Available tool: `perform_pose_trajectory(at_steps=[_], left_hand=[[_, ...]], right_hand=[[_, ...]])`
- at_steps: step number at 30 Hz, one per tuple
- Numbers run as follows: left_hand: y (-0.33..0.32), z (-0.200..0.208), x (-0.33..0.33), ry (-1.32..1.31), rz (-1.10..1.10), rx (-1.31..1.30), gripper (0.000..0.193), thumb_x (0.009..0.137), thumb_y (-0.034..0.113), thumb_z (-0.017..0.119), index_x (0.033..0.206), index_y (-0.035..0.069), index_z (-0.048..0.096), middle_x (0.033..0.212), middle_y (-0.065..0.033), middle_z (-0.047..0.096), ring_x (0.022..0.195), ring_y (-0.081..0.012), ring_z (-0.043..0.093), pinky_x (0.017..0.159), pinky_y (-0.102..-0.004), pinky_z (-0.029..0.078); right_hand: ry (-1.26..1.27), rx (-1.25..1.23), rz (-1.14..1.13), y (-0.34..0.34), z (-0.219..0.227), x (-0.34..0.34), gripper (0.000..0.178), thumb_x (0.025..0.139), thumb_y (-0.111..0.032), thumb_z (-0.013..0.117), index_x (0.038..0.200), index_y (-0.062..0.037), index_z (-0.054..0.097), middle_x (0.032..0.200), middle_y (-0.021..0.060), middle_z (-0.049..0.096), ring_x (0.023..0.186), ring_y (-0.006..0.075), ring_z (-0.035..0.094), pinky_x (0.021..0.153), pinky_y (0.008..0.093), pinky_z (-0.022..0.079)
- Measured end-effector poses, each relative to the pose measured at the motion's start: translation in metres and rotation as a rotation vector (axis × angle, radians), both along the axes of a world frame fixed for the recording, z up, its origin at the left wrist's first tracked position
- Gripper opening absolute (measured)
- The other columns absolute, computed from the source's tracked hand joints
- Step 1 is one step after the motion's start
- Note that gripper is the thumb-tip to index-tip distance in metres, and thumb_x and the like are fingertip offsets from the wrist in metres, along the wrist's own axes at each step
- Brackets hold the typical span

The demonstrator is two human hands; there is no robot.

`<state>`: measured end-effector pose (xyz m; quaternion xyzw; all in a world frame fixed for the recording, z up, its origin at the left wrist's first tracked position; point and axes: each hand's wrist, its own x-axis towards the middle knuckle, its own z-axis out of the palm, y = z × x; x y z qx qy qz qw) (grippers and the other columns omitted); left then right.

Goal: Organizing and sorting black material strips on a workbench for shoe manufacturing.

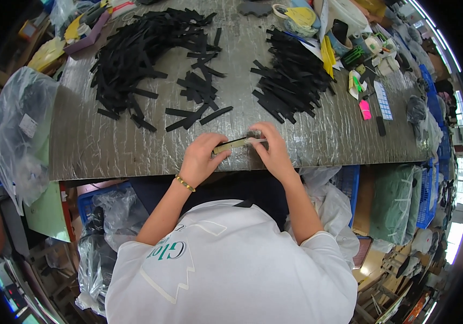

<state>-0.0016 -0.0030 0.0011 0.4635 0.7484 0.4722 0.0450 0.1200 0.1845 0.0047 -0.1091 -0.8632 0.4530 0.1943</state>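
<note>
Near the front edge of the table, my left hand (pixel 202 155) pinches the left end of a short tan strip (pixel 230 146), like a card gauge. A narrow black strip (pixel 238 142) lies along its upper edge. My right hand (pixel 272 150) is closed at the right end, its thumb and fingers around a thin whitish piece (pixel 257 140) whose kind I cannot make out. Beyond my hands lie cut black fabric strips: a large heap (pixel 129 59) on the left, a small group (pixel 196 89) in the middle and a flatter pile (pixel 293 75) on the right.
A shiny, creased sheet covers the table (pixel 134 154). At the far right are a cup-like holder (pixel 340 42), green-handled scissors (pixel 353 55), a pink note (pixel 365 109) and a blue-and-white card (pixel 382 100). A clear plastic bag (pixel 24 129) hangs by the left edge.
</note>
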Motion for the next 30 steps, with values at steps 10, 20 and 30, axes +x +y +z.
perform_pose_trajectory(at_steps=[10,20,30], left_hand=[[0.000,-0.009,0.005,0.207,-0.036,-0.063,0.015,0.081,0.003,0.068,0.096,0.005,0.066,0.095,-0.0080,0.064,0.090,-0.0302,0.060,0.078,-0.0412,0.049],[-0.001,-0.011,0.005,0.171,-0.036,-0.068,0.013,0.083,0.005,0.069,0.095,0.006,0.065,0.099,-0.0076,0.063,0.095,-0.0295,0.059,0.081,-0.0403,0.048],[-0.005,-0.007,0.008,0.089,-0.023,-0.099,0.015,0.082,0.005,0.071,0.094,0.004,0.062,0.093,-0.0097,0.059,0.092,-0.0310,0.058,0.081,-0.0417,0.048]], right_hand=[[-0.089,0.213,0.133,0.000,-0.009,-0.005,0.011,0.088,-0.005,0.066,0.098,-0.0014,0.065,0.101,0.0124,0.058,0.097,0.0336,0.059,0.085,0.0403,0.047],[-0.148,0.563,-0.306,0.061,0.007,-0.019,0.018,0.088,-0.009,0.067,0.105,-0.0048,0.063,0.107,0.0129,0.058,0.102,0.0354,0.057,0.088,0.0435,0.044],[0.115,0.514,0.107,0.026,-0.028,-0.079,0.025,0.082,-0.007,0.068,0.107,-0.0063,0.067,0.103,0.0095,0.061,0.100,0.0307,0.060,0.084,0.0402,0.045]])
